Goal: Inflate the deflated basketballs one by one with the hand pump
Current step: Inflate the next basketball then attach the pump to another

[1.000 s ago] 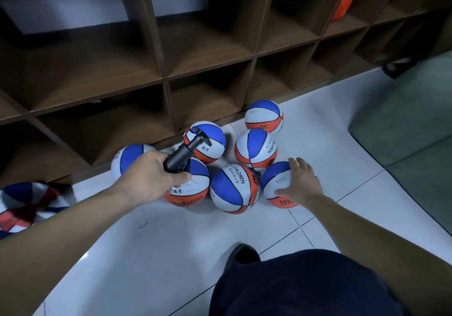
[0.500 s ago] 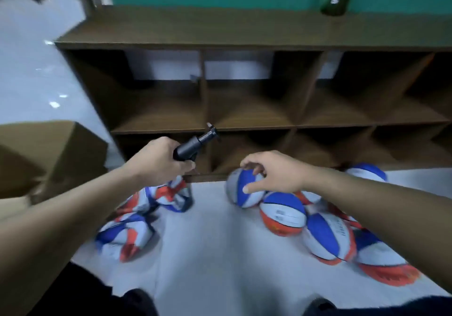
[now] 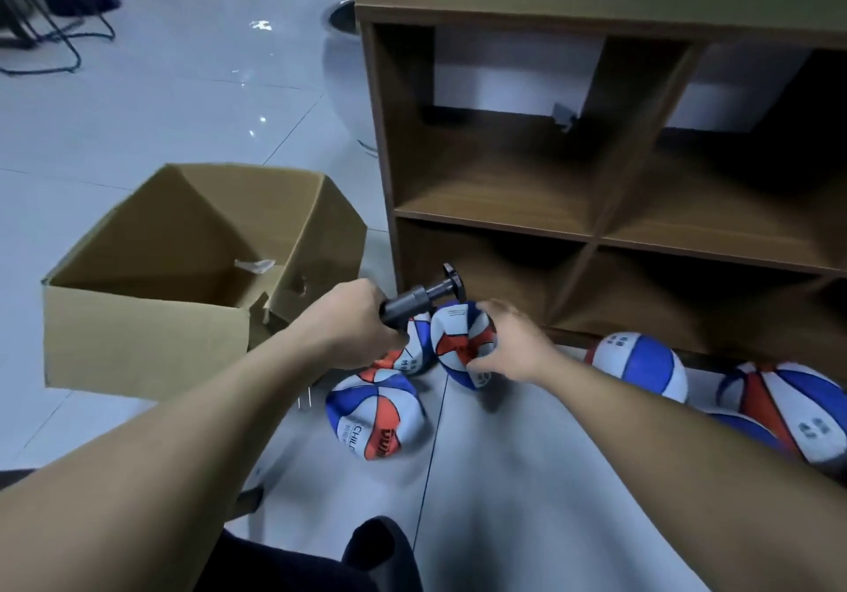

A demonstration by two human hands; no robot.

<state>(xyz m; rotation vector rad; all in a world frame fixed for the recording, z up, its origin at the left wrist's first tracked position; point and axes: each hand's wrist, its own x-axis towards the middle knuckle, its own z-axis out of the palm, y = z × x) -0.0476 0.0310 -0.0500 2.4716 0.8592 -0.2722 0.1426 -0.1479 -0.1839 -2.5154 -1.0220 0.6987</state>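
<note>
My left hand (image 3: 350,323) grips the black hand pump (image 3: 419,299), whose T-handle points up and right. My right hand (image 3: 511,346) grips a crumpled, deflated blue-white-orange basketball (image 3: 460,344) in front of the shelf's lower left corner. A second deflated ball (image 3: 415,348) lies partly hidden under the pump and my left hand. A third deflated ball (image 3: 373,417) lies on the tiles just in front of them. Round inflated balls (image 3: 641,364) sit at the right along the shelf foot.
A brown shelf unit (image 3: 495,220) with open cubbies stands straight ahead. An open cardboard box (image 3: 151,330) sits on the floor to the left. White tiled floor (image 3: 527,477) spreads between me and the balls. Cables lie at the far left.
My view has swung left from the inflated balls to the deflated ones by the box. My right hand left an inflated ball and took hold of a deflated one. The pump stays in my left hand.
</note>
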